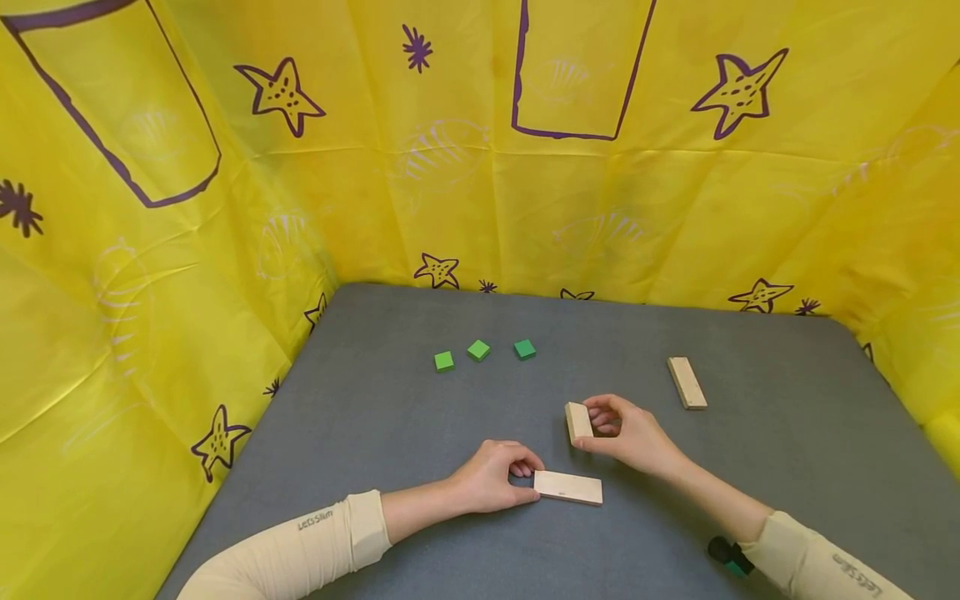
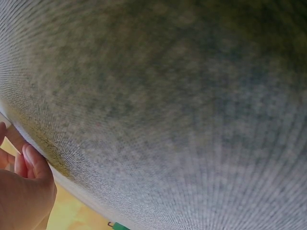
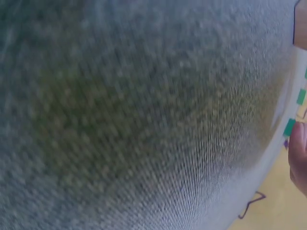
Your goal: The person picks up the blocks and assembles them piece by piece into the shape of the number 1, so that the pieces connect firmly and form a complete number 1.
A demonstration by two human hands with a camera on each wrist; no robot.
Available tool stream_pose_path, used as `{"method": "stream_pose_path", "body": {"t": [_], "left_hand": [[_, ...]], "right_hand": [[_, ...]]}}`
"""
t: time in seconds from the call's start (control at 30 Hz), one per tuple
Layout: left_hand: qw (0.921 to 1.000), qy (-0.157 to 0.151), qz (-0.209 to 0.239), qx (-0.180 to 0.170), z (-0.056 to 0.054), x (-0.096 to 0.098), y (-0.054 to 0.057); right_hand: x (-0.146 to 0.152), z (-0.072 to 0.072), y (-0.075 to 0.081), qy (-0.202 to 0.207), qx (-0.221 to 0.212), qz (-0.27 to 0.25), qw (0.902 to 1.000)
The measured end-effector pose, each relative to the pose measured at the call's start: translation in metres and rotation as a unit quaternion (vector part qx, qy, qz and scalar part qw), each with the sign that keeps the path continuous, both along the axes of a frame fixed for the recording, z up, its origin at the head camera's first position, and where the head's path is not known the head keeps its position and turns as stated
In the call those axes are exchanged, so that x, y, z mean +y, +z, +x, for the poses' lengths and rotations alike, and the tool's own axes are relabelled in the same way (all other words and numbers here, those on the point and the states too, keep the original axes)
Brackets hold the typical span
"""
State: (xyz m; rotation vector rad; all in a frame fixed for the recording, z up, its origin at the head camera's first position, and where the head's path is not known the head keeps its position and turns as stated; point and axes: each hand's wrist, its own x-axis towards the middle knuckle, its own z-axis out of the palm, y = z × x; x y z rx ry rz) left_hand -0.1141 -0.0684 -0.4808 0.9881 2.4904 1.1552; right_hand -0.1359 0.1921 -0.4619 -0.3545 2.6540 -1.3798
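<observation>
Near the front of the table, my left hand (image 1: 495,477) pinches the left end of a flat, pale wooden block (image 1: 568,487) between thumb and index finger. This block lies lengthwise across the view. Just behind it and to the right, a second wooden block (image 1: 578,423) is held by my right hand (image 1: 630,437), thumb on its near end and fingers at its far end. Its left side face shows too. In the left wrist view, curled fingers (image 2: 36,163) meet the block's edge (image 2: 14,136). The right wrist view catches only a block corner (image 3: 301,26) and a fingertip (image 3: 298,139).
A third wooden block (image 1: 687,383) lies at the back right. Toward the back stand two light green squares (image 1: 444,361) and a darker green one (image 1: 525,349). Yellow patterned cloth (image 1: 450,192) walls in the grey table (image 1: 360,392) at the back and sides.
</observation>
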Motion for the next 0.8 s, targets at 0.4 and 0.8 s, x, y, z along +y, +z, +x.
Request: {"method": "stream_pose_path", "body": {"t": [0.4,0.8], "left_hand": [[1.0,0.003,0.001,-0.003,0.0,0.0,0.0],[1.0,0.005,0.002,0.0,0.0,0.0,0.001]], "right_hand": [[-0.011,0.007,-0.008,0.013,0.029,0.037,0.9988],[-0.018,0.014,-0.013,0.039,0.09,0.084,0.9916]]}}
